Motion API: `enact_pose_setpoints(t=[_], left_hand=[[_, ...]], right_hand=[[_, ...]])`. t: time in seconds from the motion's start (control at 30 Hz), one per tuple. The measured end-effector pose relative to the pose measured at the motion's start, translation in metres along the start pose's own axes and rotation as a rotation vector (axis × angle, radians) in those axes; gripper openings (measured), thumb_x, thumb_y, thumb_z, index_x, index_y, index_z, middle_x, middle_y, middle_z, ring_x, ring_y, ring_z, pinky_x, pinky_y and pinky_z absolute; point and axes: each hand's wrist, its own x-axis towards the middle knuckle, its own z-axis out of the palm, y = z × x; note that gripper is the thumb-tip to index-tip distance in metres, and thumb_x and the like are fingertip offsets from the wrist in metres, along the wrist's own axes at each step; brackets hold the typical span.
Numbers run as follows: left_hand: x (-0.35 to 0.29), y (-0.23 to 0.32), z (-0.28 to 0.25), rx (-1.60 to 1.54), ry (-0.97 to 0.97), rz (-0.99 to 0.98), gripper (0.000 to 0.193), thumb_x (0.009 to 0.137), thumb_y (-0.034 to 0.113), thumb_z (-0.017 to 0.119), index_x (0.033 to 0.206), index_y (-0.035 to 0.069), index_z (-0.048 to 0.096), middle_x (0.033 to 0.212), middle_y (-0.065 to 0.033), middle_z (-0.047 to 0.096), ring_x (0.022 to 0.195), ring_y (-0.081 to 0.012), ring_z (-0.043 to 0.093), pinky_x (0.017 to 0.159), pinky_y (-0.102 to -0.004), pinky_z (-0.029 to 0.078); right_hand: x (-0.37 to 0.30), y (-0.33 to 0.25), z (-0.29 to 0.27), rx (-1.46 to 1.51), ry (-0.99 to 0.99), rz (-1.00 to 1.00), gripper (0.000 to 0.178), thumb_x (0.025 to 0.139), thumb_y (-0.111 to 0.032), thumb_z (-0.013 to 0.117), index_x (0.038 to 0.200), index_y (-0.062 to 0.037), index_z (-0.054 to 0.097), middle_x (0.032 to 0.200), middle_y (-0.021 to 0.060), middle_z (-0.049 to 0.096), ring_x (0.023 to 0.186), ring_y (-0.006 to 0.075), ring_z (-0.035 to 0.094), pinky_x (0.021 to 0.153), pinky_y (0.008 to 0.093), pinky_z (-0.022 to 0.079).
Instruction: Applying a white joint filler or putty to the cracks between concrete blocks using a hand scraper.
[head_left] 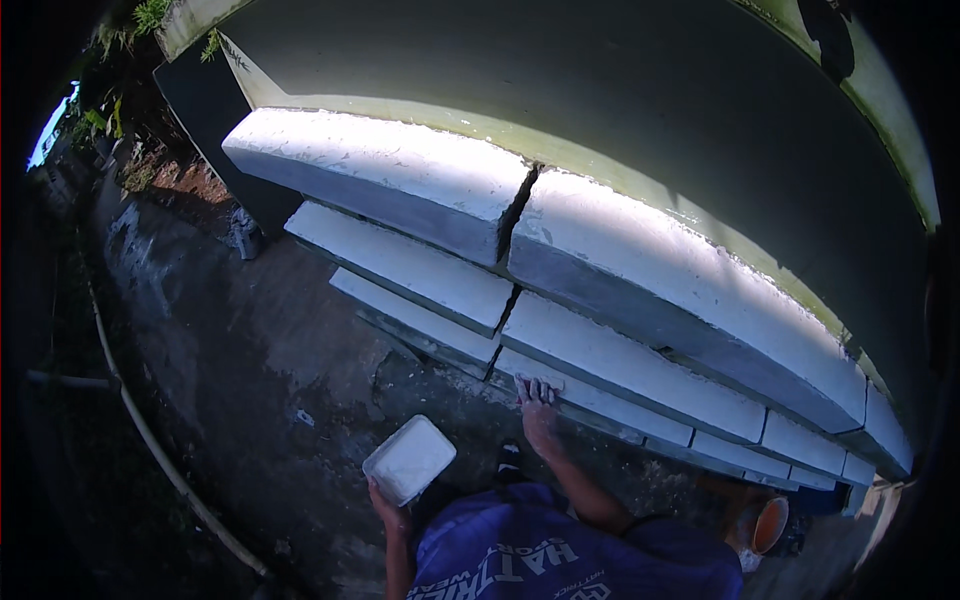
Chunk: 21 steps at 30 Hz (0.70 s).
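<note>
At the lower middle, my left hand (391, 511) grips the edge of a shallow white rectangular tray (410, 462) with rounded corners. The tray is tipped so its pale inside shows. My right hand (541, 418) reaches forward to the lowest row of long white blocks (600, 397). Its fingers are curled against the top of that row, near the dark gap between two blocks, and look smeared with white. Whatever lies under those fingers, if anything, is too small and hidden to make out.
Above the lowest row, a middle row (620, 360) and a thicker top row (640, 235) step back toward a shaded wall (560, 80). Dark wet ground (270, 350) spreads to the left, with a long pale pipe (165, 465) beyond. An orange bucket (770, 526) sits at the lower right.
</note>
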Motion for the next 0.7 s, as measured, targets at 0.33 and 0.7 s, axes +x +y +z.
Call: enact_pose_setpoints(t=[0.33,0.7], left_hand=[[0.012,0.003,-0.018,-0.096,0.044,-0.027,0.056,0.096,0.046,0.031,0.132,0.005,0.039,0.127,-0.0121,0.049,0.118,-0.0265,0.047,0.101,-0.0389,0.036],[0.061,0.025,-0.052,-0.070,-0.099,-0.132,0.057,0.096,0.048,0.031,0.132,0.005,0.040,0.127,-0.0096,0.049,0.118,-0.0238,0.047,0.102,-0.0374,0.034]], right_hand=[[0.045,0.008,0.004,0.119,-0.031,0.040,0.050,0.086,-0.012,0.049,0.136,-0.0160,0.042,0.135,0.0101,0.046,0.121,0.0281,0.048,0.100,0.0451,0.038],[0.000,-0.060,-0.028,0.283,-0.247,0.066,0.041,0.084,-0.011,0.053,0.125,-0.0128,0.053,0.111,0.0172,0.061,0.100,0.0344,0.059,0.089,0.0441,0.046]])
